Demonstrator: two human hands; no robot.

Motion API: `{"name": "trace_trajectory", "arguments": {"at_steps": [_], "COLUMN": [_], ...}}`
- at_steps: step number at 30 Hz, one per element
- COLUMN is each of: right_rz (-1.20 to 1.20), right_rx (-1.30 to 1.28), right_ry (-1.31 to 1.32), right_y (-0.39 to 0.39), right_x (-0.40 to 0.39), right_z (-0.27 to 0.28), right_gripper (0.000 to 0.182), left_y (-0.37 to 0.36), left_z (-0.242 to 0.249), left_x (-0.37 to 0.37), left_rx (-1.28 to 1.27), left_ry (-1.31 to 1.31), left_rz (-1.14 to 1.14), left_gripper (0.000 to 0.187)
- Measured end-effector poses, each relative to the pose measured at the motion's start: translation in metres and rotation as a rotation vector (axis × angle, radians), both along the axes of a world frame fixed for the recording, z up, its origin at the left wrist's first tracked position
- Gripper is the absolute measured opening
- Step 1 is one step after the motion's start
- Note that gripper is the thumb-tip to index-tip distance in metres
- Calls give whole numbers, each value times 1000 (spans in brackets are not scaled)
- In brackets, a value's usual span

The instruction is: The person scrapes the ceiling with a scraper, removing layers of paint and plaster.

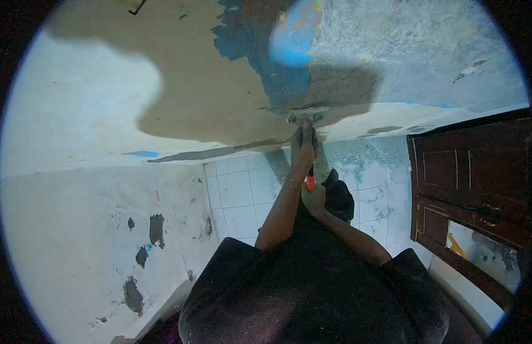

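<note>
A wide-headed scraper (305,116) presses against the wall (237,97), its metal head showing two round bolts or knobs. My left hand (304,140) is closed close behind that head, fingers toward the wall. Farther back, my right hand (313,199) wraps round the end of the dark handle, just by its red band (310,182). Above the head, the light paint stops at a jagged edge, and a blue-grey patch (283,77) shows. The blade's edge is partly in shadow, so its exact contact is hard to make out.
White floor tiles (234,189) are dusted with greenish flakes to the right. A dark wooden cabinet (472,155) stands at right. The left side wall (105,229) has several grey bare spots. A hook (137,7) juts from the wall at top left.
</note>
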State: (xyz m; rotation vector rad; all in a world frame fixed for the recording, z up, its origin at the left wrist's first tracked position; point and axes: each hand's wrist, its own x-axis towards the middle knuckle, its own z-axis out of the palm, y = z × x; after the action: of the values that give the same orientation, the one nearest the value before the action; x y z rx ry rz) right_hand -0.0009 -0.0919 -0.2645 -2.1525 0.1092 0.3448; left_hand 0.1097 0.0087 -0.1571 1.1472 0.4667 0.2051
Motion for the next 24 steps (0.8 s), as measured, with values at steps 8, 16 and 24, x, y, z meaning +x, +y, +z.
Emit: {"name": "trace_trajectory", "arguments": {"at_steps": [8, 16, 24], "right_rz": [5, -10, 44], "right_rx": [29, -93, 42], "right_ry": [-65, 99, 36], "right_y": [0, 0, 3], "right_x": [1, 5, 4], "right_z": [5, -13, 33], "right_gripper": [36, 40, 32], "left_y": [2, 2, 8], "left_z": [26, 15, 11], "left_x": [-2, -3, -7], "left_rx": [-43, -36, -55], "left_ry": [72, -11, 23], "left_rz": [-30, 10, -32], "left_gripper": [44, 41, 47]}}
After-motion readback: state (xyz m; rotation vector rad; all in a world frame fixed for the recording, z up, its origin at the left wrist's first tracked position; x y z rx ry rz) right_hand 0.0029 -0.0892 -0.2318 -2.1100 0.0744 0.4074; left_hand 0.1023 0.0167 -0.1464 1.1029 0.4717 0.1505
